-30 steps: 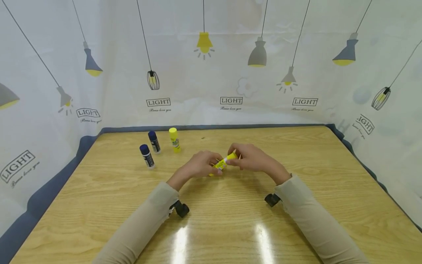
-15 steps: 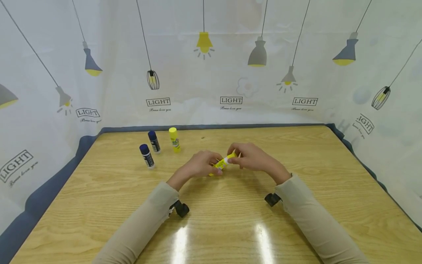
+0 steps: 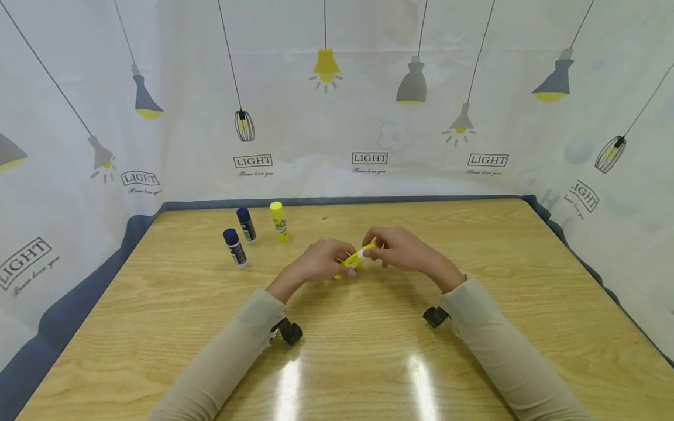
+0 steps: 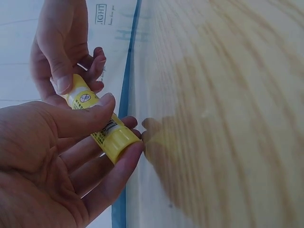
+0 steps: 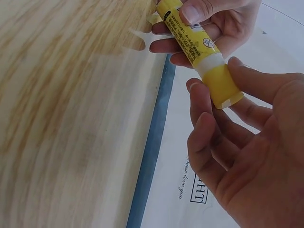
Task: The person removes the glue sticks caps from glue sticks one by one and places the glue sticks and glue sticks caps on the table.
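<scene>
A yellow glue stick (image 3: pixel 354 261) is held tilted between both hands, close over the wooden table. My left hand (image 3: pixel 322 259) grips its printed barrel, thumb on one side and fingers on the other, as the left wrist view shows. At the upper end, my right hand (image 3: pixel 402 250) pinches the yellow cap (image 5: pixel 221 86) between thumb and fingers. A white band (image 5: pixel 209 63) shows between cap and barrel in the right wrist view.
Left of the hands, two dark-blue-capped glue sticks (image 3: pixel 234 248) and another yellow glue stick (image 3: pixel 279 222) stand upright on the wooden table (image 3: pixel 358 356). A white curtain (image 3: pixel 316 117) printed with lamps hangs behind the table.
The hands and the glue stick keep nearly the same pose throughout. Only a very slight shift of the whole head view shows.
</scene>
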### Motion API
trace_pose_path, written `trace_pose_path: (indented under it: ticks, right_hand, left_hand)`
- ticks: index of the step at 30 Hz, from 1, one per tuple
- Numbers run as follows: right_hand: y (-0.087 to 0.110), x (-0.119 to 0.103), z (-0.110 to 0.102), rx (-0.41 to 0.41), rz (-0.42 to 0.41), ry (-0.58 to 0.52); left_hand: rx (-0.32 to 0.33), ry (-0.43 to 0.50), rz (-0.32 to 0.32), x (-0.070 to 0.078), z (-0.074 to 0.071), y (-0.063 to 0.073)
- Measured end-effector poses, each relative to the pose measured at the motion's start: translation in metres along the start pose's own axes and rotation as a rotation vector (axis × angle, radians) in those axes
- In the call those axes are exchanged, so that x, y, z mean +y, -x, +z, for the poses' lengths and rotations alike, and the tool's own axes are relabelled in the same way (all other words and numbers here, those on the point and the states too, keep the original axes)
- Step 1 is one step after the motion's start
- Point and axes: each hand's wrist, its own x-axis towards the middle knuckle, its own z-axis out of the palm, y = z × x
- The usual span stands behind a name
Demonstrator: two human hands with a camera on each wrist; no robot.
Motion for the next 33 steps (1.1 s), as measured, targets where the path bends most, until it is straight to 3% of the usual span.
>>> trace_pose_path:
  ticks: [10, 24, 33]
  right_hand:
    - [-0.0012, 0.0032, -0.0022, 0.049, -0.101, 0.037]
    - [-0.0013, 0.0042, -0.0021, 0.079, -0.109, 0.083]
    - [-0.0021, 0.0067, 0.0020, 0.008, -0.085, -0.040]
  left_hand:
    - [-0.001, 0.037, -0.009, -0.0001, -0.0008, -0.0008]
    - [0.000, 0.061, -0.001, -0.0037, 0.0011, -0.0030]
    - [-0.001, 0.034, -0.004, -0.0029, 0.0006, -0.0014]
